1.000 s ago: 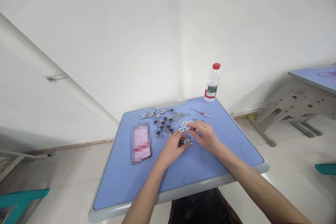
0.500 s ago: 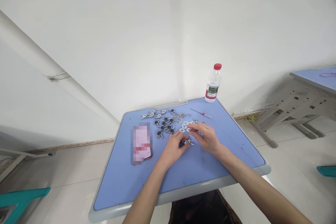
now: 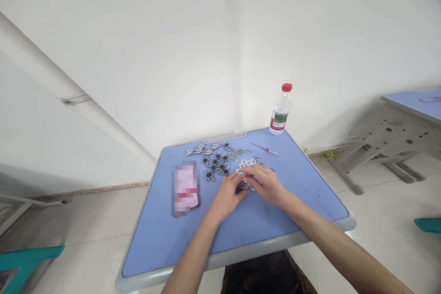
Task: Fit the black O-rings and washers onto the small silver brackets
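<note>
Handling a metal fitting (image 3: pixel 245 186), left hand (image 3: pixel 227 196), right hand (image 3: pixel 266 186)

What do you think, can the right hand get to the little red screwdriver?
Probably yes. The right hand sits just below the small red-handled screwdriver, with mostly bare blue desktop between them; only a few small metal parts lie near that path.

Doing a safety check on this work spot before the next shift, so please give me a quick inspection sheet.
surface: blue-topped desk, nothing spilled
job's things: scattered metal fittings, flat metal gaskets
clutter: water bottle, red-handled screwdriver, blurred pink object
hands: left hand holds a small metal fitting; right hand touches it
cables: yellow wire on the floor by the wall
surroundings: white wall, second blue desk
</note>
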The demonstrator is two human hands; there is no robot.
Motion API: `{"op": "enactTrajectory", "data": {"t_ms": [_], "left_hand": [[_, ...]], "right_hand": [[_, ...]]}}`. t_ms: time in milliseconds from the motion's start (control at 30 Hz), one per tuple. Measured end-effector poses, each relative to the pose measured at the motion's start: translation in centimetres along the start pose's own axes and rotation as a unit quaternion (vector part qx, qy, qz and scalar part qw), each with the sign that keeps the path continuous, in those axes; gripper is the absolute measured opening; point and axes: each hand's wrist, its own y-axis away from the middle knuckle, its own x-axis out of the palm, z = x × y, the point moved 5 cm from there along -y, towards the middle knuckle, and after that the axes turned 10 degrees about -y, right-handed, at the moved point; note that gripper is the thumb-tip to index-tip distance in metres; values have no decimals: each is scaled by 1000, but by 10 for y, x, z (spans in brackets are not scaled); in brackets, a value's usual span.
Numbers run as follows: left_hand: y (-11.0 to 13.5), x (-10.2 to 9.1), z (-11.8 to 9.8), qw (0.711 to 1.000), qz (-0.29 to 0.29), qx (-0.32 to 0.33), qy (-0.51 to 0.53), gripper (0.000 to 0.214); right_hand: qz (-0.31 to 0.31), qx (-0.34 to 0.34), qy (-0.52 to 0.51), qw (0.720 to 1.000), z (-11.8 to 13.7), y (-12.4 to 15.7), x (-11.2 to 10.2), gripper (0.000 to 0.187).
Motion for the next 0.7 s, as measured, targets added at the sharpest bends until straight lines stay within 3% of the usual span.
{"op": "enactTrajectory", "data": {"t_ms": [700], "left_hand": [[0, -1, -2, 1000, -16, 11, 7, 28]], "right_hand": [[18, -4, -11, 1000, 5, -2, 6, 36]]}}
